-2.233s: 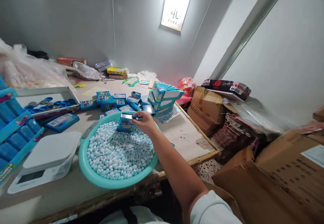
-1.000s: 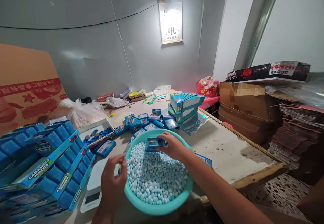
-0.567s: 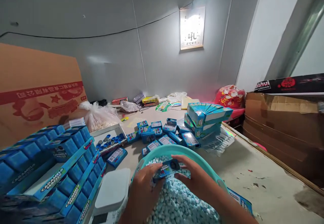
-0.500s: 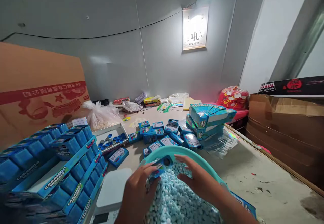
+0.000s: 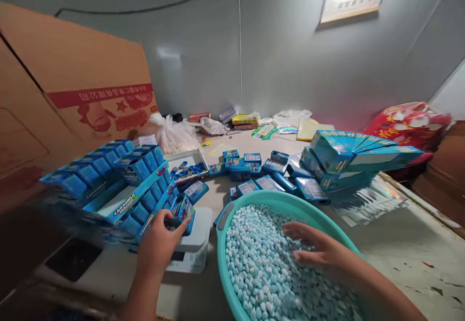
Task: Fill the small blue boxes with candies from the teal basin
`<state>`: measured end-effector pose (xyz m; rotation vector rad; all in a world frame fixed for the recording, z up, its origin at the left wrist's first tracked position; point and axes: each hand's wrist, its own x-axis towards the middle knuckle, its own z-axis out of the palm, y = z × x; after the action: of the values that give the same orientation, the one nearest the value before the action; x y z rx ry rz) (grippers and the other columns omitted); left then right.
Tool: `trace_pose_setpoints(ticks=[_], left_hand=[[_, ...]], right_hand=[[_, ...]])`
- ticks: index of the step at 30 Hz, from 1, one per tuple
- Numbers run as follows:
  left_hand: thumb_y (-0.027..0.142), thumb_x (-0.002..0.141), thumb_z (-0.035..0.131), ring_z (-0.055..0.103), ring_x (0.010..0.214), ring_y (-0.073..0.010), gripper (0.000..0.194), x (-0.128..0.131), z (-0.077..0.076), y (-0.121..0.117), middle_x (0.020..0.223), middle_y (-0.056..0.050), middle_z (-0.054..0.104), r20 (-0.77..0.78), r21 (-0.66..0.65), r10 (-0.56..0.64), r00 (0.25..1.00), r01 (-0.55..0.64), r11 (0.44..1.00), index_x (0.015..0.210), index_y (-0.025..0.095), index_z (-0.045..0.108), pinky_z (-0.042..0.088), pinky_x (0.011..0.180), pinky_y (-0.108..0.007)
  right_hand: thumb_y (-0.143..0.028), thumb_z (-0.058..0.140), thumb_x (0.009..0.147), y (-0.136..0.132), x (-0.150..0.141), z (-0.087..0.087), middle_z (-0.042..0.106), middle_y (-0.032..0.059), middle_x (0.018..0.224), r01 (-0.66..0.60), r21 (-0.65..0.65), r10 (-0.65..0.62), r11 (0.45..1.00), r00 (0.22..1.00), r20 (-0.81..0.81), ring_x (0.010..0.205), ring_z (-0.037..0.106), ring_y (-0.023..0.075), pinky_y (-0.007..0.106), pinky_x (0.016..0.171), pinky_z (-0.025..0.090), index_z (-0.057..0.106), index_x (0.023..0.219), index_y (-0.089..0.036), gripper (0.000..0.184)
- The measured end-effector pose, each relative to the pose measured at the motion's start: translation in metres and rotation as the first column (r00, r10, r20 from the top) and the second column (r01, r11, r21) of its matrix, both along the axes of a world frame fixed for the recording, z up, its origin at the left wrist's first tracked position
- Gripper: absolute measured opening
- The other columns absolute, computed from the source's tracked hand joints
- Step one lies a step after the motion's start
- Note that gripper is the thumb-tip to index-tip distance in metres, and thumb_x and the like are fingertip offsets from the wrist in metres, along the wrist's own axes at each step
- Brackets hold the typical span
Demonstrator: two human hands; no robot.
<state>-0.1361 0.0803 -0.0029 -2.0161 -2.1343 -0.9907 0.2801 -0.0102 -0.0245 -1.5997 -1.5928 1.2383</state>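
My left hand [image 5: 160, 236] grips a small blue candy box [image 5: 184, 210] between thumb and fingers, at the white kitchen scale [image 5: 202, 229]. Whether the box rests fully on the scale's plate I cannot tell. Just left of it stand stacked display trays [image 5: 125, 201] lettered "CARAMELO MACIZO", filled with similar blue boxes. My right hand [image 5: 316, 246] is over a turquoise basin [image 5: 224, 253], thumb and fingers apart, at the surface of the pale blue and white candies [image 5: 254, 258]. Nothing shows in its grasp.
Several loose blue boxes [image 5: 269, 183] lie behind the basin. A shallow white tray [image 5: 198, 157] holds small blue and silver caps. Stacked blue cartons [image 5: 337, 159] stand on the right, beside clear plastic sheets [image 5: 366, 205]. A large cardboard box [image 5: 105, 64] rises at the left.
My left hand has carried the box from above the basin leftward to the scale. My right hand stays over the candies. The view has turned left and down.
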Motion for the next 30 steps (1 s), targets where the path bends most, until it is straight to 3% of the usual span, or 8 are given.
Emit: trace_pose_setpoints(ticks=[6,9,11,13,19,22,25,30], left_hand=[[0.055,0.074,0.073,0.063,0.074,-0.022,0.039,0.001,-0.004,0.005,0.079,0.0,0.065,-0.016,-0.157,-0.052,0.999,0.049,0.986,0.084,0.024,0.051,0.043,0.064,-0.03],[0.05,0.074,0.076,0.067,0.084,-0.0225,0.048,-0.005,-0.007,-0.002,0.099,-0.004,0.071,0.07,-0.201,-0.077,0.995,0.089,0.976,0.111,0.024,0.059,0.049,0.069,-0.03],[0.049,0.076,0.075,0.067,0.094,-0.0237,0.064,-0.016,-0.015,-0.015,0.118,-0.007,0.069,0.098,-0.145,-0.09,0.991,0.104,0.984,0.133,0.027,0.054,0.053,0.075,-0.032],[0.05,0.08,0.072,0.066,0.095,-0.0245,0.065,-0.031,-0.028,-0.036,0.122,-0.009,0.068,0.065,-0.085,-0.062,0.996,0.067,0.994,0.138,0.026,0.054,0.053,0.081,-0.035],[0.052,0.088,0.062,0.061,0.066,-0.0178,0.044,-0.067,-0.092,-0.101,0.077,-0.001,0.066,0.049,-0.184,0.207,0.977,-0.195,0.963,0.117,0.02,0.067,0.049,0.068,-0.03],[0.047,0.09,0.06,0.064,0.07,-0.0179,0.032,-0.069,-0.116,-0.112,0.076,-0.004,0.069,0.205,-0.058,0.262,0.943,-0.256,0.965,0.099,0.018,0.072,0.05,0.071,-0.029],[0.045,0.085,0.066,0.058,0.063,-0.0159,0.03,-0.066,-0.123,-0.112,0.069,-0.002,0.064,0.283,0.036,0.256,0.924,-0.276,0.96,0.093,0.017,0.072,0.049,0.067,-0.029],[0.039,0.08,0.075,0.045,0.055,-0.01,0.036,-0.059,-0.114,-0.108,0.061,0.007,0.047,0.375,0.067,0.216,0.901,-0.259,0.964,0.105,0.015,0.068,0.044,0.061,-0.025]], right_hand=[[-0.068,0.076,0.069,-0.001,0.005,-0.006,0.057,0.0124,0.149,-0.002,-0.073,0.01,0.997,0.995,0.1,0.137,0.052,0.0371,0.045,0.114,0.045,0.067,0.134,-0.027,0.077],[-0.067,0.075,0.07,-0.002,0.0,-0.006,0.061,0.0106,0.145,-0.019,-0.048,0.028,0.999,0.979,0.2,0.135,0.054,0.0377,0.044,0.112,0.047,0.069,0.131,-0.031,0.07],[-0.064,0.077,0.067,-0.001,-0.005,-0.007,0.066,0.0121,0.137,-0.071,-0.011,0.071,0.997,0.952,0.296,0.129,0.059,0.0388,0.047,0.109,0.048,0.073,0.123,-0.031,0.065],[-0.061,0.08,0.064,0.002,-0.009,-0.009,0.069,0.0139,0.128,-0.141,0.02,0.123,0.99,0.917,0.38,0.12,0.063,0.0396,0.05,0.105,0.051,0.077,0.114,-0.03,0.06],[-0.061,0.074,0.071,0.009,-0.01,-0.014,0.073,0.0116,0.102,-0.205,-0.034,0.199,0.978,0.88,0.432,0.09,0.069,0.0323,0.043,0.08,0.056,0.078,0.104,-0.029,0.047],[-0.061,0.064,0.08,0.008,-0.011,-0.009,0.074,0.0089,0.085,-0.199,-0.09,0.218,0.976,0.891,0.397,0.073,0.068,0.0276,0.039,0.068,0.055,0.078,0.096,-0.03,0.037],[-0.06,0.061,0.083,0.007,-0.012,-0.002,0.076,0.01,0.092,-0.199,-0.058,0.206,0.978,0.9,0.384,0.077,0.069,0.0282,0.038,0.069,0.056,0.078,0.09,-0.031,0.034],[-0.06,0.058,0.085,0.006,-0.01,0.006,0.076,0.0093,0.098,-0.142,-0.033,0.144,0.989,0.91,0.39,0.08,0.07,0.0278,0.038,0.067,0.058,0.076,0.09,-0.03,0.035]])
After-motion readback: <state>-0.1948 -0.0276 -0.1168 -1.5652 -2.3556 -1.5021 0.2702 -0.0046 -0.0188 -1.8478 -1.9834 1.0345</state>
